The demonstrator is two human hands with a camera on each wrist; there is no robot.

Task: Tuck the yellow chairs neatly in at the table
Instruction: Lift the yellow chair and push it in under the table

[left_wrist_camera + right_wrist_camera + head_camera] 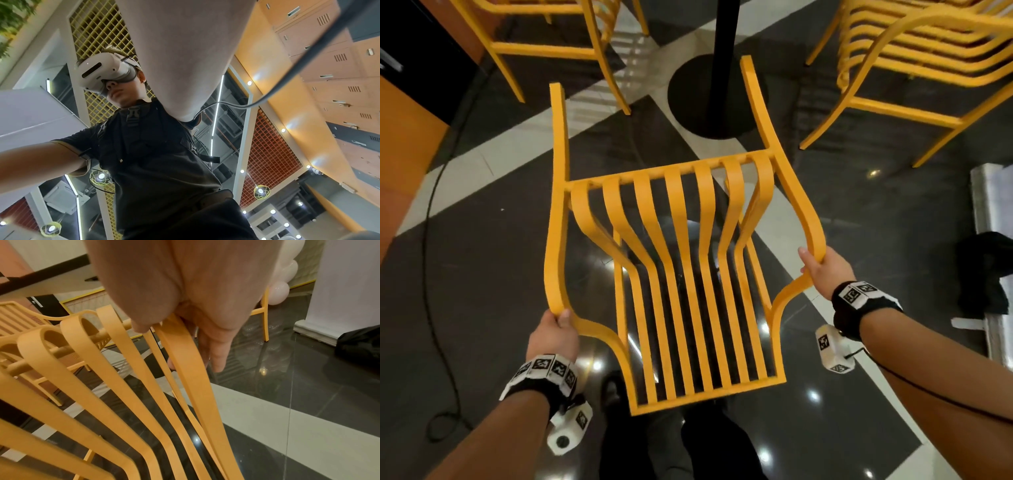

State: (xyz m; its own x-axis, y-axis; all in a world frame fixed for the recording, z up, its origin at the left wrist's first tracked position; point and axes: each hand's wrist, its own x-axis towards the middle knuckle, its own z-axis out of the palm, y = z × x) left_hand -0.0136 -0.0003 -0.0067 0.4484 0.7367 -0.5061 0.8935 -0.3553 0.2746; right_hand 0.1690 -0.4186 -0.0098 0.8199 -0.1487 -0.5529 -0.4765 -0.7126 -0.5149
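As left hand [554, 337] and right hand [825, 270] grip its arms, the yellow chair [705, 198] shows curved slats.

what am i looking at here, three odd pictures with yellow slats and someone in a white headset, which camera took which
No machine here: a person wears three cameras, one on the head and one on each wrist, on the black bands with white marker blocks. The head view looks down at both hands. The left hand and the right hand each grip a curved side rail of a yellow slatted plastic chair, held tilted over the glossy dark and white tiled floor. Ahead stand the black round table base, another yellow chair and a stack of yellow chairs. The left wrist view points back up at the wearer and the white headset. The right wrist view shows that hand's fingers curled round the rail.
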